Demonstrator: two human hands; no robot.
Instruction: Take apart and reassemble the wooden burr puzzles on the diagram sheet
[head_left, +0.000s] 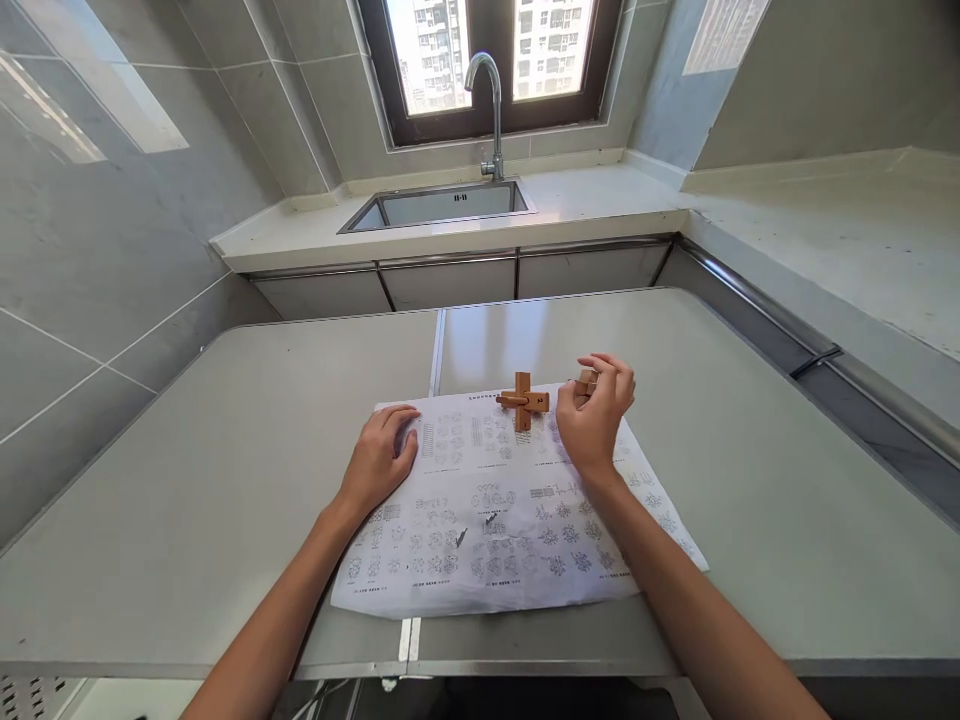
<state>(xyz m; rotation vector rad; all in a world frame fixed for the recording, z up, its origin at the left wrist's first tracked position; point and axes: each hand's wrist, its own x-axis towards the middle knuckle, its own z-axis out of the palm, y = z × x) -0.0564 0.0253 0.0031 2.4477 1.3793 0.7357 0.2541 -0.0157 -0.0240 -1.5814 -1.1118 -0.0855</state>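
My left hand (379,452) rests on the left edge of a printed paper sheet (450,480), its fingers loosely curved and thumb apart, with nothing seen in it. The sheet carries rows of small line diagrams and has a couple of small tears near its middle. Toward its top edge sits a cross-shaped wooden puzzle (523,402) made of interlocked brown bars, one marked with a number. Just right of it, my right hand (596,415) is closed around a small wooden puzzle piece (586,382), partly hidden by the fingers.
The sheet lies on a pale folding table (225,480) with a seam down its middle. Beyond stands a white counter (585,200) with a sink (442,205) and a curved faucet (493,110) under a window. Tiled walls and a right-hand counter (847,230) border the table.
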